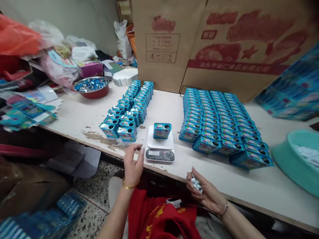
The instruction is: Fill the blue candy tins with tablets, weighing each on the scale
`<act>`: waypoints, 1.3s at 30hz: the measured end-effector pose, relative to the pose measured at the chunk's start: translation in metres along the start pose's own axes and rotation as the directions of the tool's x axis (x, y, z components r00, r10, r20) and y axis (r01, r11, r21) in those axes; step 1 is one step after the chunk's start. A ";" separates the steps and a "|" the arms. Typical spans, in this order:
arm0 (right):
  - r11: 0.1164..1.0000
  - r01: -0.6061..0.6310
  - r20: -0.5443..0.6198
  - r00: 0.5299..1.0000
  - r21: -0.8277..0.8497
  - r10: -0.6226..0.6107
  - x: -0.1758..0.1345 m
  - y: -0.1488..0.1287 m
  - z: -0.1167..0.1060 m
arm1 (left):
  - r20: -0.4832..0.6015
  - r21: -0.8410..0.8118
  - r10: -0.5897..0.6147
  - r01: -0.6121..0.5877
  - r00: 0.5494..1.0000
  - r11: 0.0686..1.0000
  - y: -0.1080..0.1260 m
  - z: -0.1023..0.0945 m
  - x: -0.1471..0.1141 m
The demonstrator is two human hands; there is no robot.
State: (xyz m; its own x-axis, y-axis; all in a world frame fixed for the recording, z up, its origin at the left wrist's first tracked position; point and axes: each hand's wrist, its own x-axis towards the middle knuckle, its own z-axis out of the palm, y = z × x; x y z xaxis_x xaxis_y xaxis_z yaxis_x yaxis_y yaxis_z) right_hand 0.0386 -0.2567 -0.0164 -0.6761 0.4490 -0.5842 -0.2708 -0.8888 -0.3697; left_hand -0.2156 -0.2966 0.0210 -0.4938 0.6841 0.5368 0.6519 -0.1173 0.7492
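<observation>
A blue tin (161,131) with a dark round hole in its top stands on the white kitchen scale (160,143), whose display is lit. My left hand (134,163) hovers just left of the scale, thumb and fingers apart and nothing between them. Cupped in my right hand (206,192) are several small white candies (196,184), held over the table's front edge. Two columns of similar tins (127,132) sit left of the scale, some with white candies piled on top. Right of it, more tins (206,144) stand in close rows.
A green basin (286,156) with white candies stands at the far right. At the back left is a red bowl (96,94) of shiny blue and silver pieces. Large cardboard boxes (164,74) block the back. Bags and flattened cartons (30,113) crowd the left.
</observation>
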 end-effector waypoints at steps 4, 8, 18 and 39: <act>1.000 0.008 -0.033 0.999 0.027 -0.007 0.000 -0.020 -0.014 | 0.124 0.086 0.198 -0.209 0.972 0.974 0.032 0.039 0.062; 0.998 -0.024 -0.045 0.999 0.061 0.026 0.001 -0.029 -0.022 | 0.246 0.202 0.220 -0.272 0.944 0.941 0.041 0.069 0.090; 0.999 -0.023 -0.032 0.999 -0.025 0.022 0.001 -0.036 -0.027 | 0.374 0.273 0.144 -0.257 0.916 0.927 0.034 0.084 0.102; 0.999 0.051 -0.011 0.999 -0.003 -0.051 0.002 -0.027 -0.036 | 0.316 0.187 0.162 -0.229 0.935 0.955 0.008 0.036 0.094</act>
State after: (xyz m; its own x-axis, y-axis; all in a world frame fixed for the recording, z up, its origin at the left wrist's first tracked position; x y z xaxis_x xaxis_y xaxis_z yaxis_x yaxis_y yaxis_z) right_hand 0.0692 -0.2289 -0.0337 -0.6538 0.4948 -0.5725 -0.3029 -0.8644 -0.4013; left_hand -0.2363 -0.2075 0.0637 -0.1739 0.8480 0.5007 0.8434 -0.1343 0.5203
